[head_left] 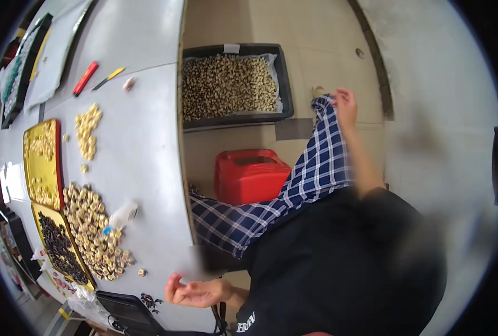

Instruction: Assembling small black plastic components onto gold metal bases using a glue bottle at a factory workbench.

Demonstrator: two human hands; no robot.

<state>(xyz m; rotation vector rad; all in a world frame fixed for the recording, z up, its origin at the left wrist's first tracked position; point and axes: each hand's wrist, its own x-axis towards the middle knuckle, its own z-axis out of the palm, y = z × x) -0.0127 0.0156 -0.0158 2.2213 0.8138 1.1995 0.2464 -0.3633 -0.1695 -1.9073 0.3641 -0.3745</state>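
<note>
Item: white table (142, 140), smooth matte top, its edge bending in the wide lens.
Item: heap of small pale, square-cut pieces (95, 229), dull and nubbly, lying on the table beside two yellow metal trays; upper tray (29, 168) glossy, lower tray (47, 215) carrying dark bits.
Item: black plastic crate (285, 84) sitting on the tiled floor, filled with speckled pale and dark pieces.
Item: red plastic container (249, 176), rounded, standing under the table edge.
Left hand (195, 292): resting at the table's near edge, palm up, fingers loosely curling, gripping nothing, close to the heap.
Right hand (345, 106): reaching down along the blue checked trouser leg (316, 162), fingers lying on the cloth; whether they are pinching it cannot be told.
</note>
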